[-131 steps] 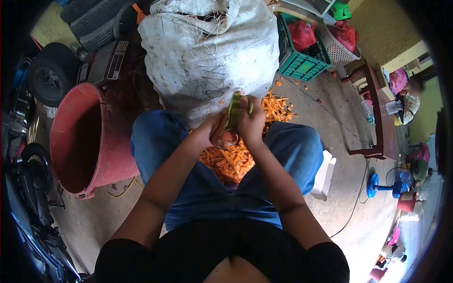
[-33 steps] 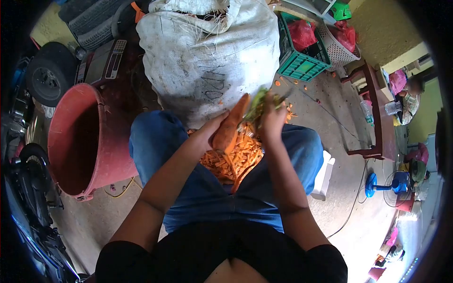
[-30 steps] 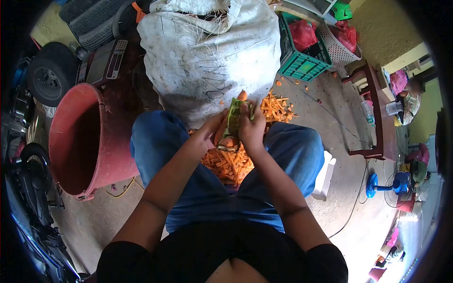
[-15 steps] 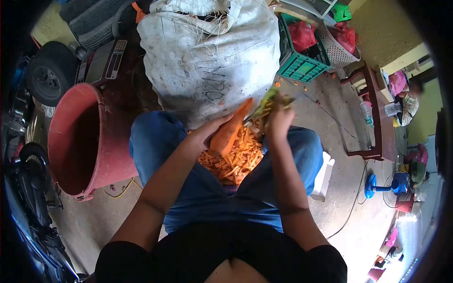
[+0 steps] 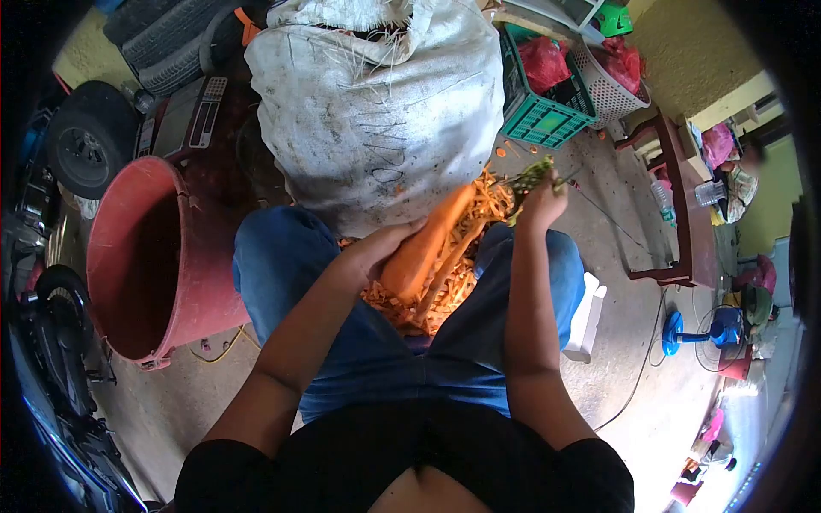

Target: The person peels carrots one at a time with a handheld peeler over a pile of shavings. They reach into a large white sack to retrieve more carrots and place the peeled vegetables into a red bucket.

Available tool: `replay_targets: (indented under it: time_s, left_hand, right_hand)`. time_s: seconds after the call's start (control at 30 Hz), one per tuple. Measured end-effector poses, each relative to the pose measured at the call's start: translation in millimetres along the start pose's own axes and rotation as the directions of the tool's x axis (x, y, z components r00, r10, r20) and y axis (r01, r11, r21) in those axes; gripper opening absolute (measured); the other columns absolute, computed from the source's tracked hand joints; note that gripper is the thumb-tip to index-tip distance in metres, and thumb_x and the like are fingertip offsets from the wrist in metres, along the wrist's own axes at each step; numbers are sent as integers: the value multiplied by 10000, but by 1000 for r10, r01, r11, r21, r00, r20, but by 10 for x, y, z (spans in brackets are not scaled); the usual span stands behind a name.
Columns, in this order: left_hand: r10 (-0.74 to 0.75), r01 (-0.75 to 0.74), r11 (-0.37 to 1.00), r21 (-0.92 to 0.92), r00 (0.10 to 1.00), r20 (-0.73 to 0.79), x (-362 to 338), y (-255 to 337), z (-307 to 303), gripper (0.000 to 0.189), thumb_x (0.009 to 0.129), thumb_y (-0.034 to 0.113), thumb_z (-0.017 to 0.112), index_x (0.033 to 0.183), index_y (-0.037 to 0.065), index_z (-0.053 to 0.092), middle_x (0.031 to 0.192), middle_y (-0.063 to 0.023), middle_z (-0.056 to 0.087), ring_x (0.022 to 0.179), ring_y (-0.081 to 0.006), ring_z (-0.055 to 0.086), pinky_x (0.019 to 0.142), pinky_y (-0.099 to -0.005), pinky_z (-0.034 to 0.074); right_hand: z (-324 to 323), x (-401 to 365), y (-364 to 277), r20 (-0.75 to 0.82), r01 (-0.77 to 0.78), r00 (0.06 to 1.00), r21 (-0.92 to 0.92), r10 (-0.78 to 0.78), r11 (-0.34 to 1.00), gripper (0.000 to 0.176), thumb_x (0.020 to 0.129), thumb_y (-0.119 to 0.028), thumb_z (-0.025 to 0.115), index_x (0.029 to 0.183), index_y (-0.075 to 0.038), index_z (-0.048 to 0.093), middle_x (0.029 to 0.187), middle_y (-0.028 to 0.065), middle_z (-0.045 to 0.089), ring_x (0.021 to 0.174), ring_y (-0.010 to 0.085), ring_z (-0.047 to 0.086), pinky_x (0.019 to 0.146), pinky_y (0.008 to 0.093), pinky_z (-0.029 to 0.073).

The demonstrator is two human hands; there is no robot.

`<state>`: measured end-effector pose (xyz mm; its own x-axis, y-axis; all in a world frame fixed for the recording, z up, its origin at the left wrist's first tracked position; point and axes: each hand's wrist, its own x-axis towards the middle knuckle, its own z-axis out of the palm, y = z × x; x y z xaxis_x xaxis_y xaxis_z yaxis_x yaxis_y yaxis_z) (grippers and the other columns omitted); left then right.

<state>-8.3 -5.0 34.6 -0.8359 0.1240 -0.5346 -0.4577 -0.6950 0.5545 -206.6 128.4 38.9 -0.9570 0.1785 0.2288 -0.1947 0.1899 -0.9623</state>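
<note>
My left hand (image 5: 383, 250) is closed around the lower left side of a long, thick, peeled orange vegetable (image 5: 432, 235), which tilts up to the right between my knees. My right hand (image 5: 544, 207) grips a peeling tool (image 5: 522, 184) whose handle looks wrapped in green-yellow material. Its dark working end is right at the vegetable's far upper end. Curled orange shavings (image 5: 493, 203) bunch up there. Below the vegetable lies a heap of orange shavings (image 5: 434, 309) between my legs.
A big white woven sack (image 5: 376, 120) stands just ahead. To the left is a large red tub (image 5: 218, 256). Ahead on the right sit a green crate (image 5: 547, 124) and a white basket (image 5: 629, 98). A white box (image 5: 585, 321) lies by my right knee, with a wooden table (image 5: 684, 205) beyond.
My right hand with the peeling tool has moved right and slightly down. Fresh orange shavings now bunch at the vegetable's far end. My left hand keeps its hold.
</note>
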Motion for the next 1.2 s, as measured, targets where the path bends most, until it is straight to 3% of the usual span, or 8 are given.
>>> replay_targets:
  time_s: [0.17, 0.23, 0.53, 0.6, 0.77, 0.97, 1.07, 1.2]
  left_hand:
    - [149, -171, 972, -160, 979, -142, 299, -57, -197, 371, 841, 361, 357, 1021, 44, 422, 787, -95, 535, 676, -206, 570, 548, -347, 493]
    - [39, -37, 999, 13, 958, -283, 130, 58, -5, 357, 848, 361, 324, 980, 51, 443, 792, -93, 542, 675, -192, 570, 548, -332, 491]
    - [-43, 36, 995, 91, 997, 67, 29, -108, 18, 369, 860, 318, 317, 963, -10, 452, 771, -116, 551, 644, -186, 558, 560, -324, 468]
    - [-60, 56, 998, 23, 973, 224, 43, -49, -16, 389, 858, 326, 316, 964, -27, 440, 747, -138, 547, 609, -212, 560, 545, -347, 474]
    - [119, -154, 962, -226, 979, -164, 142, 43, -66, 310, 847, 300, 366, 960, 28, 464, 746, -99, 551, 610, -199, 559, 550, -336, 475]
    - [161, -173, 917, -359, 985, -64, 245, -43, -163, 323, 856, 280, 344, 968, -1, 459, 811, -103, 557, 667, -193, 568, 579, -320, 485]
    - [64, -64, 998, -6, 998, 19, -4, -6, -59, 358, 854, 304, 349, 996, -8, 451, 813, -149, 558, 677, -185, 573, 589, -312, 485]
    - [-8, 14, 981, 194, 999, -33, -64, -91, 79, 363, 839, 309, 394, 1007, -8, 448, 760, -127, 563, 630, -185, 570, 576, -309, 482]
  right_hand:
    - [136, -885, -216, 552, -101, 833, 83, 38, 991, 235, 811, -227, 471, 808, 4, 513, 640, 97, 522, 573, 173, 471, 530, 283, 384]
    - [197, -1219, -390, 485, 251, 823, 158, -296, 955, 234, 815, -214, 459, 789, 16, 493, 622, 166, 506, 561, 253, 497, 533, 327, 393]
    - [80, 50, 105, -72, 26, 997, -57, -30, 998, 212, 813, -177, 459, 721, 8, 508, 598, 56, 507, 485, 135, 451, 463, 282, 379]
    - [32, 80, 139, 29, -52, 999, 259, 46, 965, 188, 809, -170, 479, 729, -1, 495, 623, 43, 515, 527, 115, 450, 481, 238, 365]
    - [101, -762, -460, 414, -213, 904, 223, 106, 951, 179, 819, -160, 458, 757, 3, 499, 612, 33, 490, 546, 99, 426, 493, 245, 357]
    - [219, -1116, -373, 550, 45, 820, 213, -158, 976, 206, 817, -174, 464, 769, 22, 504, 615, 90, 518, 561, 146, 487, 533, 265, 398]
    - [285, -608, 23, 288, 117, 952, -26, -104, 993, 203, 810, -179, 470, 761, 14, 514, 627, 79, 524, 531, 129, 457, 509, 265, 388]
    - [174, 51, 302, -35, -59, 997, 170, 66, 984, 214, 805, -186, 479, 712, 3, 514, 618, 49, 520, 495, 103, 447, 458, 252, 382]
